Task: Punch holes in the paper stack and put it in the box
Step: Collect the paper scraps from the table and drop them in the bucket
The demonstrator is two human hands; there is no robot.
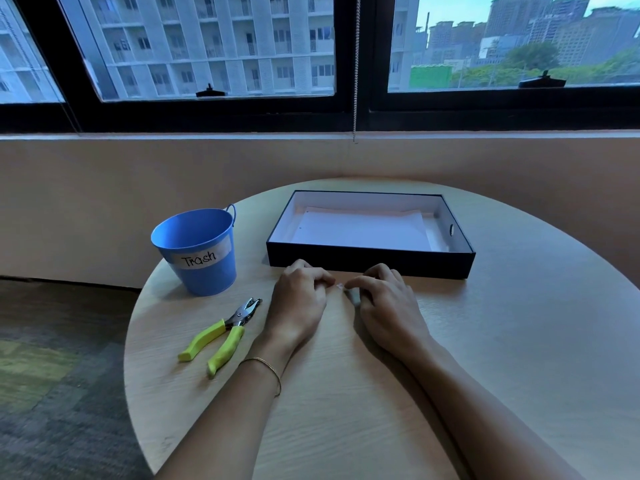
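Where the patterned carpet (52,358) shows past the left rim of the round wooden table (346,393), a blue bucket (199,251) stands upright near the table's far-left edge, a white label (199,260) on its side reading "Trash"; nearer the person and slightly to the right, a hole punch (221,332) with yellow-green handles lies flat on the wood, its metal head pointing away toward the box and its handles spread apart, touched by neither hand; just right of it, the left hand (301,299) rests knuckles-up on the table with a thin bracelet (266,367) on the wrist, its fingers curled under and pointing toward the other hand; between the two sets of fingertips lie a few tiny pale scraps (341,287) on the tabletop; the right hand (388,303) mirrors the left, fingers bent and tips down at the scraps, and whether either hand actually pinches a scrap or only touches the wood cannot be told; directly behind both hands sits the shallow black box (381,263), white inside and open on top, its near wall just beyond the knuckles; the paper stack (360,230) lies flat inside it, toward the left and middle of the floor, with two small dark dots near its left edge; an oval cut-out (451,230) pierces the box's right wall; beyond the table runs a beige wall under a dark-framed window (207,46) with a beaded cord (356,64) hanging.
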